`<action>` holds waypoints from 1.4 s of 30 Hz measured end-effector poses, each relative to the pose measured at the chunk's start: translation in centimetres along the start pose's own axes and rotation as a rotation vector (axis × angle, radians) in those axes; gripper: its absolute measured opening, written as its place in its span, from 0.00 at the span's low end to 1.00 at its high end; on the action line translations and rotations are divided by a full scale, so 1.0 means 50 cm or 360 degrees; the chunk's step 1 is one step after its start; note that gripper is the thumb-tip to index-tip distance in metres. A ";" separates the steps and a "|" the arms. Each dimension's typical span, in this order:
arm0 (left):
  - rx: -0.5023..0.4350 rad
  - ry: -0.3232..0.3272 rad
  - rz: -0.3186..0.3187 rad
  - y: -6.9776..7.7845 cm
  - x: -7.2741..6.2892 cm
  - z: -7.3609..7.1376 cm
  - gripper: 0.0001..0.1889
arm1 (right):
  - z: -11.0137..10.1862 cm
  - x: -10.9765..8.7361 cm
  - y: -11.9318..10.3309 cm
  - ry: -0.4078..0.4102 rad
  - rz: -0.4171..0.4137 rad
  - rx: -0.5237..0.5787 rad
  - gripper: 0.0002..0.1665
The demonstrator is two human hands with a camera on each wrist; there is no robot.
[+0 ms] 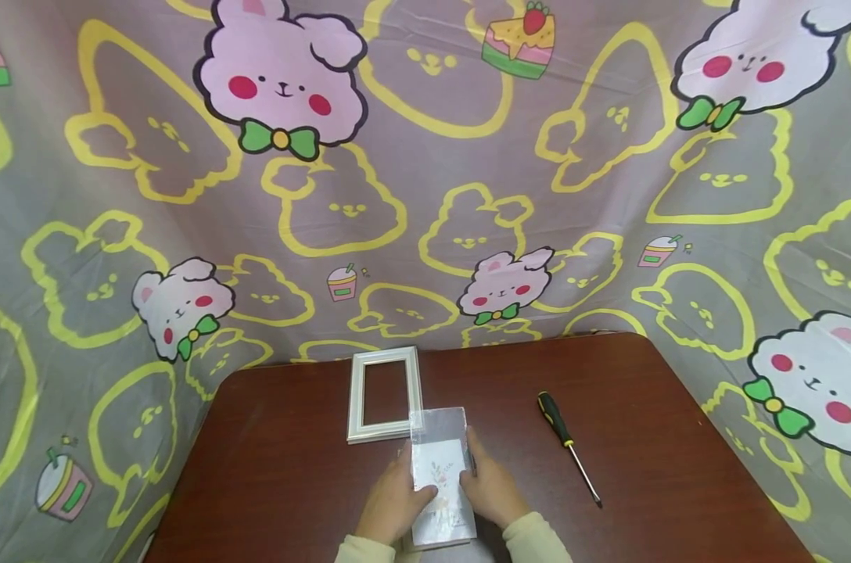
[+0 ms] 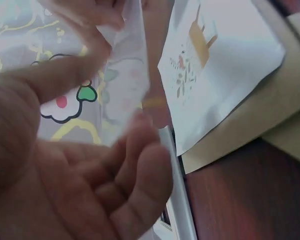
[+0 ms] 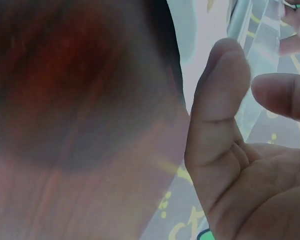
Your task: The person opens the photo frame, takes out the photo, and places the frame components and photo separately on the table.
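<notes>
Both hands hold a clear plastic sheet (image 1: pixel 438 423) upright by its long sides in the head view. My left hand (image 1: pixel 392 499) pinches the left edge, thumb on the near face; my right hand (image 1: pixel 494 486) pinches the right edge the same way. Behind and below the sheet lies a white paper print (image 2: pixel 225 70) with a small floral drawing, partly seen through the plastic. Under the print, a brown backing board (image 2: pixel 250 127) shows in the left wrist view. In the right wrist view, the right thumb and a finger meet at the clear sheet's edge.
An empty white picture frame (image 1: pixel 357 399) lies on the dark brown table (image 1: pixel 271 469), just beyond the left hand. A screwdriver (image 1: pixel 555 418) with a black and yellow handle lies to the right. Patterned cloth (image 1: pixel 411 172) hangs round the table's back and sides.
</notes>
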State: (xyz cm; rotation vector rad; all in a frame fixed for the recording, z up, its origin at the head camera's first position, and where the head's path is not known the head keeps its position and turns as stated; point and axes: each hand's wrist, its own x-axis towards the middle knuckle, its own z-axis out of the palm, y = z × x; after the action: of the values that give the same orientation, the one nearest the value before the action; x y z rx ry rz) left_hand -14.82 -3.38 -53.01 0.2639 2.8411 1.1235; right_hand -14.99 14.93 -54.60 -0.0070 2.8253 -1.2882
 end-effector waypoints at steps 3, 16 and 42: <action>-0.0098 -0.0215 0.0061 -0.006 0.013 -0.005 0.58 | -0.012 0.012 0.001 0.0014 0.0017 0.0018 0.43; -0.0069 -0.0291 0.0038 0.022 0.117 0.009 0.65 | -0.059 0.071 0.013 -0.0176 -0.0071 0.0152 0.54; 0.0130 0.0022 -0.0065 0.023 0.265 0.116 0.44 | -0.084 0.222 0.103 -0.0106 -0.0040 -0.0163 0.43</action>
State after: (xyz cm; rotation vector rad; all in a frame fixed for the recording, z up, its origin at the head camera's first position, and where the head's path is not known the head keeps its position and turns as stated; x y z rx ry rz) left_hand -26.91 3.82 -56.52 0.2032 2.8945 1.0071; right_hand -26.17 21.25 -56.10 -0.0874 2.8395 -1.1246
